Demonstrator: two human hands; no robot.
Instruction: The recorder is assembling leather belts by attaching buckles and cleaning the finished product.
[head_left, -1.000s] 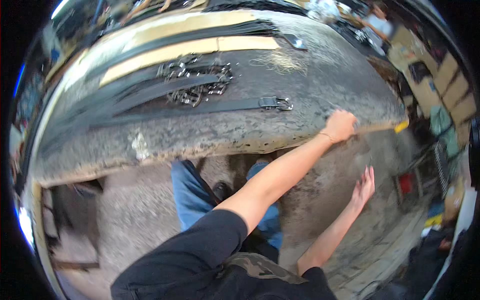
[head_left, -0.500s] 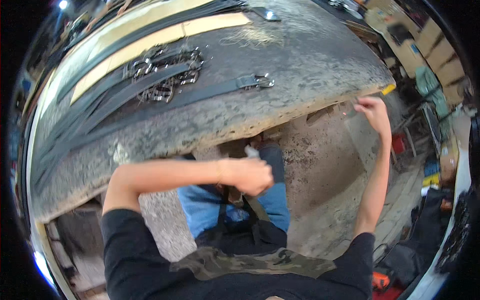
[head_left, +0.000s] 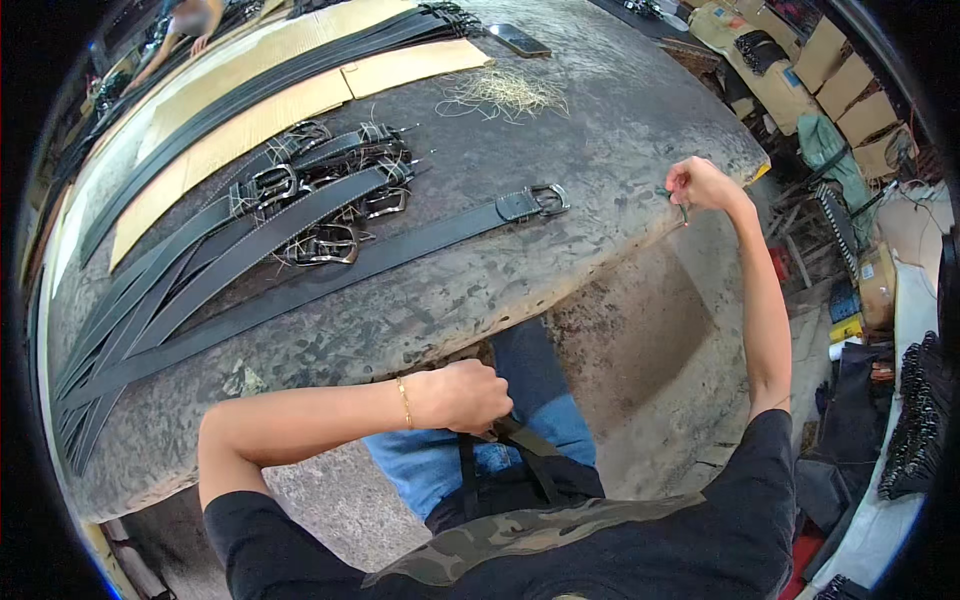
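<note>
My left hand [head_left: 465,395] is a closed fist over my lap, just off the table's front edge; whatever its fingers hold is hidden. At the table's right front edge, the fingertips of my right hand [head_left: 705,185] pinch a small, slim dark green thing [head_left: 683,211], too small to make out exactly. Between the hands and the pile lies a single black leather belt [head_left: 400,235], stretched along the table with its silver buckle [head_left: 548,200] to the right. Behind it several black belts [head_left: 215,270] overlap, their buckles bunched together with loose thread ends.
The worn dark table [head_left: 620,130] carries a tangle of pale threads [head_left: 505,93], a phone [head_left: 519,40], cardboard strips [head_left: 230,170] and a bundle of black straps [head_left: 300,75]. Another person's hand [head_left: 199,45] shows at far left. Cardboard boxes [head_left: 868,105] stand at right.
My right hand has come leftward onto the table edge, and the dark green thing now shows clearly. My left fist has shifted slightly left. My view has tilted; the belts lie where they were.
</note>
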